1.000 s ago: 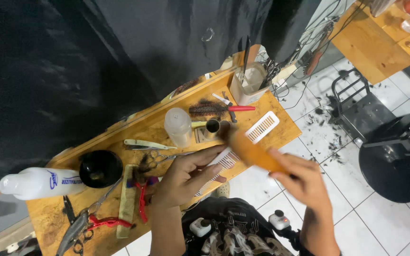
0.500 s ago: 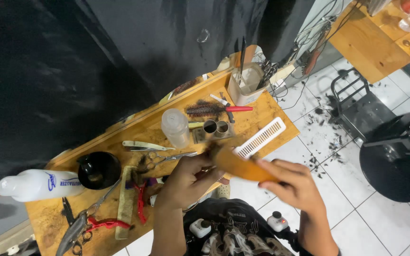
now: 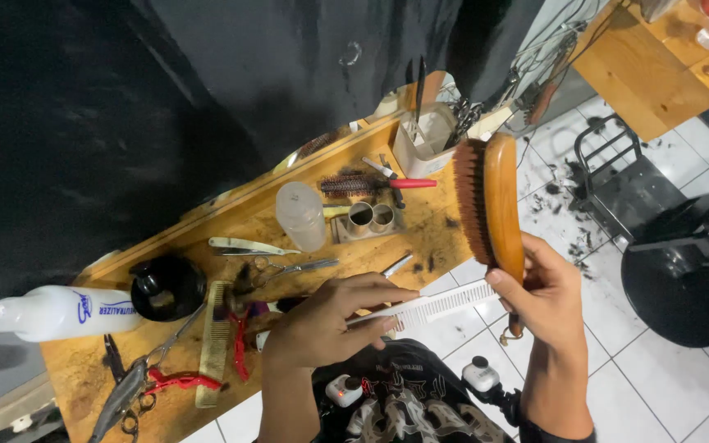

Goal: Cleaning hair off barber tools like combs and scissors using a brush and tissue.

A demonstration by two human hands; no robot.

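Note:
My right hand (image 3: 550, 299) grips the handle of a wooden brush (image 3: 490, 205) with dark bristles, held upright with the bristles facing left. A white comb (image 3: 445, 303) lies flat under the fingers of my left hand (image 3: 330, 324), pointing toward the brush. Both hands hover over the front edge of a wooden shelf (image 3: 207, 238) strewn with barber tools.
On the shelf sit a white spray bottle (image 3: 63, 312), a black bowl (image 3: 167, 285), a clear bottle (image 3: 301, 215), scissors (image 3: 297, 267), a yellow comb (image 3: 215, 340), red-handled shears (image 3: 145, 384) and a tool holder (image 3: 424, 135). Hair clippings litter the white tiles (image 3: 572, 234). A black stool base (image 3: 679, 291) stands right.
My right hand has turned the brush from lying across to standing upright and lifted it. My left hand now holds the white comb out toward it.

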